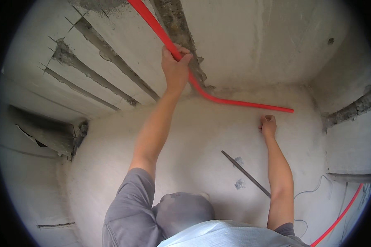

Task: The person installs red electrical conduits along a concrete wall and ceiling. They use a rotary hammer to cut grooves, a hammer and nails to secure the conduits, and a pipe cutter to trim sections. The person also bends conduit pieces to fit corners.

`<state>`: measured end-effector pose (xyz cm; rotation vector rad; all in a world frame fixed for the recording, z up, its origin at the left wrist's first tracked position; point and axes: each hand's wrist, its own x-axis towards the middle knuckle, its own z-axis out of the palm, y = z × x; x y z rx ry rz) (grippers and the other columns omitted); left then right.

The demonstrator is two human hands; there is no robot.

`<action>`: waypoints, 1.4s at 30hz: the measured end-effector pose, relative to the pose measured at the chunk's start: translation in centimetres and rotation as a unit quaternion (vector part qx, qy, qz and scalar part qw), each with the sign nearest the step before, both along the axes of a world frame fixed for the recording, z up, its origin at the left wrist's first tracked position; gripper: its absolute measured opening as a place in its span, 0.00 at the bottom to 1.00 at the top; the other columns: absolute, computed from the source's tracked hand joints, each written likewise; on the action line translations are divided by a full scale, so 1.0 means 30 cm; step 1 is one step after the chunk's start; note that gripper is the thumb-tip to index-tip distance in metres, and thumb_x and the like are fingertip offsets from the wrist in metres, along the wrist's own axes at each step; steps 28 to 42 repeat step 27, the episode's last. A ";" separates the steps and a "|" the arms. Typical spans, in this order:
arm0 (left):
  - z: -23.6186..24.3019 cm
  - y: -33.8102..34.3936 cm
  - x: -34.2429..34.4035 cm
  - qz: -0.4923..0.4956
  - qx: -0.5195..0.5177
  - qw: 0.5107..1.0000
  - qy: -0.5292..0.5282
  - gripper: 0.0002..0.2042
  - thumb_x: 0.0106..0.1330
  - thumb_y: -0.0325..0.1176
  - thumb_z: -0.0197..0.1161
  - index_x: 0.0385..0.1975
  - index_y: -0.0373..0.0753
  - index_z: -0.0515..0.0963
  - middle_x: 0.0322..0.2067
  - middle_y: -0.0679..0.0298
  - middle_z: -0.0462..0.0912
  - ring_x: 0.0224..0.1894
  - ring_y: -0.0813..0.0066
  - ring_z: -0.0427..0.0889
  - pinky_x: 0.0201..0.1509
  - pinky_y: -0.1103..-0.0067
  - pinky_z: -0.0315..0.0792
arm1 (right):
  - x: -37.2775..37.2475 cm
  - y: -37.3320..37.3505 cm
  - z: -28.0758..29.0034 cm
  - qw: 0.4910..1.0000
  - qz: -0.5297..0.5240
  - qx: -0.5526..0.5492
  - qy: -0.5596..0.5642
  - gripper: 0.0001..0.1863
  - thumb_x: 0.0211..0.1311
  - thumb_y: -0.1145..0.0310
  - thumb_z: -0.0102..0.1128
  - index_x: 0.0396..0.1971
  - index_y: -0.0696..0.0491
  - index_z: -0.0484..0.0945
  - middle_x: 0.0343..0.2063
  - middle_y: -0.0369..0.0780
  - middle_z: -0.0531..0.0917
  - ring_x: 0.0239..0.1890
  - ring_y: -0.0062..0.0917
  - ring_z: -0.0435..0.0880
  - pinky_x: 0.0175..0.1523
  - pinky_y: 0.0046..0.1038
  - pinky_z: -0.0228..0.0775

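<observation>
A long red plastic conduit pipe [202, 91] comes down along a channel cut in the wall, bends near the wall's foot and runs out to the right over the floor. My left hand [176, 68] is closed around its upright part, above the bend. Just below the pipe's free right end is my right hand [268, 124], apart from the pipe, with its fingers curled together. Whether anything small is in those fingers is hidden. A dark slim bar [246, 174] lies on the floor left of my right forearm, its lower end reaching the arm.
Several rough channels [107, 53] are cut in the wall at the upper left. A dark grey rolled or bent piece [45, 127] sits by the left wall. At the lower right are another red pipe [338, 218], a thin wire [313, 190] and a grey tube [350, 178].
</observation>
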<state>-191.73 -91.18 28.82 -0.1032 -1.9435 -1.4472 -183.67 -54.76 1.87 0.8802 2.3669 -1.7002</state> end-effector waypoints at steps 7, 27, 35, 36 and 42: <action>-0.010 -0.078 -0.107 0.037 -0.218 0.974 -0.042 0.19 0.53 0.24 0.75 0.41 0.30 0.73 0.35 0.48 0.84 0.38 0.46 0.83 0.44 0.64 0.75 | -0.022 -0.060 -0.055 0.912 0.125 0.332 0.208 0.28 0.63 0.64 0.64 0.63 0.48 0.70 0.54 0.45 0.80 0.50 0.44 0.83 0.53 0.43 0.76; -0.064 -0.076 -0.181 0.218 -0.412 0.885 -0.008 0.23 0.54 0.33 0.73 0.40 0.22 0.70 0.31 0.36 0.82 0.39 0.33 0.83 0.47 0.56 0.76 | -0.102 -0.056 0.045 0.811 0.266 0.516 0.074 0.33 0.67 0.66 0.55 0.73 0.41 0.63 0.72 0.46 0.65 0.69 0.52 0.66 0.62 0.57 0.66; -0.064 -0.076 -0.181 0.218 -0.412 0.885 -0.008 0.23 0.54 0.33 0.73 0.40 0.22 0.70 0.31 0.36 0.82 0.39 0.33 0.83 0.47 0.56 0.76 | -0.102 -0.056 0.045 0.811 0.266 0.516 0.074 0.33 0.67 0.66 0.55 0.73 0.41 0.63 0.72 0.46 0.65 0.69 0.52 0.66 0.62 0.57 0.66; -0.064 -0.076 -0.181 0.218 -0.412 0.885 -0.008 0.23 0.54 0.33 0.73 0.40 0.22 0.70 0.31 0.36 0.82 0.39 0.33 0.83 0.47 0.56 0.76 | -0.102 -0.056 0.045 0.811 0.266 0.516 0.074 0.33 0.67 0.66 0.55 0.73 0.41 0.63 0.72 0.46 0.65 0.69 0.52 0.66 0.62 0.57 0.66; -0.064 -0.076 -0.181 0.218 -0.412 0.885 -0.008 0.23 0.54 0.33 0.73 0.40 0.22 0.70 0.31 0.36 0.82 0.39 0.33 0.83 0.47 0.56 0.76 | -0.102 -0.056 0.045 0.811 0.266 0.516 0.074 0.33 0.67 0.66 0.55 0.73 0.41 0.63 0.72 0.46 0.65 0.69 0.52 0.66 0.62 0.57 0.66</action>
